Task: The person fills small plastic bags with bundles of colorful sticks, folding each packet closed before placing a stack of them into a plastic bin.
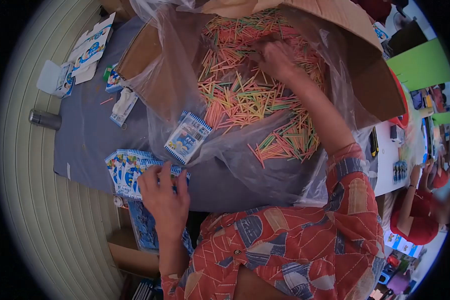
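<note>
My right hand (277, 57) is down among thin coloured sticks (245, 97) in a large cardboard box lined with clear plastic. Its fingers are bent round some of the sticks, and the fingertips are partly hidden. Over a fanned stack of blue-and-white packets (126, 172) rests my left hand (166, 195), fingers apart and touching the packets at the right end. One more packet (188, 137) lies on the plastic liner (230, 150), between the stack and the sticks.
The cardboard box (145, 55) has its flaps spread. Flattened printed cartons (92, 47), a crumpled packet (124, 106) and a metal cylinder (45, 119) are on the left. Below the table edge stands a container of blue packets (144, 225). A person in red (417, 215) is at the right.
</note>
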Motion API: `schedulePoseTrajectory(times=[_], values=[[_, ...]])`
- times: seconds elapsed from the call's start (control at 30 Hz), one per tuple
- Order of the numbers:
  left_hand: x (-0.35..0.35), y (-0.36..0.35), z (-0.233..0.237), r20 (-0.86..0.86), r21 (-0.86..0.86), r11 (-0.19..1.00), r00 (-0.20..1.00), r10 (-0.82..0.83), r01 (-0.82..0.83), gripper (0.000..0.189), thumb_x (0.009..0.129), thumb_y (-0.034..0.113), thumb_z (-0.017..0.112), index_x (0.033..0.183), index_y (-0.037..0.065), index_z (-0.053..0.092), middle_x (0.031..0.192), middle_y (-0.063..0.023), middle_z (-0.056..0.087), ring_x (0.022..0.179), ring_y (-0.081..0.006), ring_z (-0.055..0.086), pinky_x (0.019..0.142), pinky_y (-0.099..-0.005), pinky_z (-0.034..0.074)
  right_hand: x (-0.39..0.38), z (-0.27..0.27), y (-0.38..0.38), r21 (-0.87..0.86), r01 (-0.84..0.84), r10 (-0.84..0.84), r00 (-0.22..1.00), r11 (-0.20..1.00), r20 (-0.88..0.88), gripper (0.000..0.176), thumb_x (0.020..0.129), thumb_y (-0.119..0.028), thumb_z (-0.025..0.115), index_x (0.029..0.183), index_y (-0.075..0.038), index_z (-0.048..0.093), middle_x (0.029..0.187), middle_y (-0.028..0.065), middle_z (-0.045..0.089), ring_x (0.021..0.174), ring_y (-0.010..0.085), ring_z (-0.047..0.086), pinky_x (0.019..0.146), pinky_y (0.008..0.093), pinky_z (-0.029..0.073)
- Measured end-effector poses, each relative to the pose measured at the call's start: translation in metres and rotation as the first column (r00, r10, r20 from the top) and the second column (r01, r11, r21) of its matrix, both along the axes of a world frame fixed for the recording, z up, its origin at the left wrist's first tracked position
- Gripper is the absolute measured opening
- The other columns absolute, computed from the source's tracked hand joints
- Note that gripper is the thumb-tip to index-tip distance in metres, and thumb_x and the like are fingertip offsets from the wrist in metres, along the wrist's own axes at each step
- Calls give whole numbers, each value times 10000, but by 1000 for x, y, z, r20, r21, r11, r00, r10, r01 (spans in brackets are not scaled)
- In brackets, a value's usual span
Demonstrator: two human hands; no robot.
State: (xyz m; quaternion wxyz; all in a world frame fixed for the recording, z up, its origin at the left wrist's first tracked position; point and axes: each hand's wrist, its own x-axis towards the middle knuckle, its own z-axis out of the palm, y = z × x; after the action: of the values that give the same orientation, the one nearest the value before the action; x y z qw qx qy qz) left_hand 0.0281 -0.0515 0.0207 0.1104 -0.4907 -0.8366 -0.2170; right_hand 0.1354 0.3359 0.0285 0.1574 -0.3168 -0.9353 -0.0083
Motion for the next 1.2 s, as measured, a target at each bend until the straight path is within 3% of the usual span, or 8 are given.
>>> schedulePoseTrajectory(times=[0.27,0.5,0.67,0.73,0.87,0.97,1.03,1.2], values=[[-10,78,-9,93,-246,954,984,-153,171,316,761,137,698,1040,2,637,1065,-154,575,976,-358,573,798,-435,504,-89,14,5,-196,148,-42,887,969,459,422,780,-406,592,1059,-108,702,1014,159,694,1025,322,655,849,487,491],[0,74,-33,-204,-230,959,956,-212,164,296,710,95,625,964,-56,642,967,-116,541,906,-276,554,711,-379,501,-83,-7,-2,-249,57,65,888,967,455,430,823,-345,562,1093,-29,672,1107,208,671,1059,308,650,881,438,515],[-4,68,-36,-254,-161,968,940,-227,191,249,718,86,626,928,-44,651,960,-111,552,875,-278,564,704,-391,501,-65,-28,12,-385,46,-11,996,922,93,347,864,-234,556,1070,27,653,1103,174,661,1063,277,639,898,411,492],[-9,64,-26,-1,-122,964,972,-236,235,205,730,77,632,906,-26,653,981,-114,562,889,-290,575,696,-414,506,-51,-26,22,-494,-43,-28,990,869,-137,304,856,-198,575,1041,28,660,1021,140,661,1000,249,639,867,398,488],[-22,62,-16,149,-17,968,958,-246,252,185,730,76,647,898,-2,653,973,-115,575,890,-301,591,696,-441,514,-22,-54,58,-703,-473,-215,727,531,-652,235,801,-149,643,994,-28,698,808,77,661,708,144,584,657,332,451],[-19,69,-25,97,-39,976,973,-211,216,187,712,73,661,888,7,657,927,-114,587,860,-310,605,666,-445,517,-15,-44,35,-719,-510,-412,594,472,-691,165,803,-139,660,926,-38,707,733,9,640,654,79,541,607,281,429],[-5,76,-36,-213,-122,987,968,-130,106,162,705,68,664,860,19,655,880,-104,584,839,-311,607,630,-432,517,-19,-34,13,-681,-482,-429,536,552,-727,173,811,-170,686,916,-34,710,741,5,640,653,70,537,598,281,426],[-23,72,-35,-173,-72,984,970,-171,161,149,713,70,651,855,25,648,892,-98,567,862,-299,597,616,-411,520,-8,-46,11,-645,-471,-398,523,602,-754,337,842,-360,719,978,-52,733,758,24,649,642,126,544,605,324,438]])
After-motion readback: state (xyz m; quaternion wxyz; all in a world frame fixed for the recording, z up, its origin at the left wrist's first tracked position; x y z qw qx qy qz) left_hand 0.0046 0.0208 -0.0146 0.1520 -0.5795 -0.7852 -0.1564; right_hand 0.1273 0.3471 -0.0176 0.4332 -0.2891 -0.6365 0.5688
